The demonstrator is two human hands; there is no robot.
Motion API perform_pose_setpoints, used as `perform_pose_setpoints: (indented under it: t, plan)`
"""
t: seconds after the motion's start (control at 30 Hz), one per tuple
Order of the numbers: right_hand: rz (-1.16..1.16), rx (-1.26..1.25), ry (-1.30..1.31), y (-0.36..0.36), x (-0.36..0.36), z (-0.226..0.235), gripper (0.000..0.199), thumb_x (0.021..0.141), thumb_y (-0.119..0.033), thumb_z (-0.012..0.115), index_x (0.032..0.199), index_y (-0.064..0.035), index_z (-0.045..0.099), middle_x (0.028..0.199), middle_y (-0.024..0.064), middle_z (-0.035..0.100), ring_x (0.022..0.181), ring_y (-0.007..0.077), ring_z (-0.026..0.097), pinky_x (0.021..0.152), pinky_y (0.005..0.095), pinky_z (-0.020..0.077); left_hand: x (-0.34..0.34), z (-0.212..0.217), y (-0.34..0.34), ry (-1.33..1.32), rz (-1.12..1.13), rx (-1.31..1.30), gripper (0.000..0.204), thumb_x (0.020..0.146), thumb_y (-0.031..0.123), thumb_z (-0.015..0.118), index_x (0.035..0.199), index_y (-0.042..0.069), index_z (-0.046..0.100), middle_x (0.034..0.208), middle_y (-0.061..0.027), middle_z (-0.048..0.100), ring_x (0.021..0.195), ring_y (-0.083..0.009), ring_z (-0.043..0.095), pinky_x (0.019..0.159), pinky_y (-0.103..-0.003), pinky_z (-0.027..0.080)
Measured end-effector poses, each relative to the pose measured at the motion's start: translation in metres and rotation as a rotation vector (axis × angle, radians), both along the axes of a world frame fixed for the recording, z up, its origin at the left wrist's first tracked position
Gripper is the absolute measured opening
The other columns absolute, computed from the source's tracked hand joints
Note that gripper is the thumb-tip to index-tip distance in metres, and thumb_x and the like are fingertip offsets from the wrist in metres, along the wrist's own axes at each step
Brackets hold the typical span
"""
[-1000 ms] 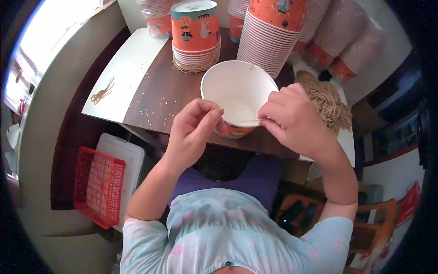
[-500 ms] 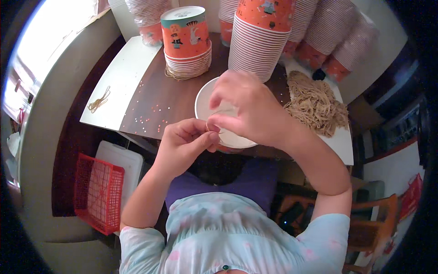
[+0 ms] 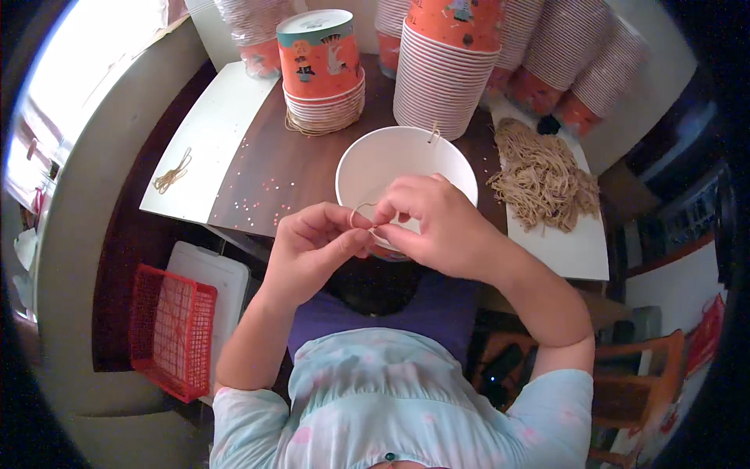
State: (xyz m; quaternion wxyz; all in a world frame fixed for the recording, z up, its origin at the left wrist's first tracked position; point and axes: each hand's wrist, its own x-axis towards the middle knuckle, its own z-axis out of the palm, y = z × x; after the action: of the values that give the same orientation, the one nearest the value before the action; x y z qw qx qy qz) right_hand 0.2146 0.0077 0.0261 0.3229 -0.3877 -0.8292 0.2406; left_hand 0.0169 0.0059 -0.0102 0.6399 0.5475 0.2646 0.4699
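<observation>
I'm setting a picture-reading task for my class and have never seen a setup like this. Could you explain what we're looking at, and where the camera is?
There is no machine here: these are a person's bare left hand and right hand. The wide camera sits on the person's head, looking down, so straight edges bend near the rim.

The fingertips of both hands pinch a thin cord, which loops between them, over the near side of an upright bucket, white inside.

On the table behind it stand a short stack of upturned buckets and a taller stack. A heap of cord lies to the right, a small cord bundle to the left.
</observation>
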Motion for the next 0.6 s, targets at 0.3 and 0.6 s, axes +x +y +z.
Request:
perform_pose_setpoints:
  t: [0.3,0.6]
  plan:
    - [-0.257,0.601,-0.175,-0.055,-0.026,-0.014,0.017,0.071,-0.01,0.058,0.086,-0.0031,0.059,0.073,0.0057,0.049,0.064,0.0231,0.053,0.059,0.034,0.0433,0.0,-0.006,-0.026,0.651,0.68,0.971,0.024,0.065,-0.002,0.071,0.085,0.01,0.063,0.081,0.0003,0.065,0.08,-0.0183,0.061,0.076,-0.03,0.037]
    - [-0.531,0.482,-0.056,-0.06,-0.043,-0.06,0.018,0.074,-0.007,0.064,0.091,-0.0048,0.06,0.078,0.0074,0.054,0.061,0.0249,0.057,0.053,0.0351,0.0473,0.012,-0.026,-0.038,0.31,0.524,0.311,0.011,0.078,-0.002,0.066,0.088,0.0,0.062,0.082,-0.0088,0.066,0.075,-0.0171,0.063,0.07,-0.028,0.049]
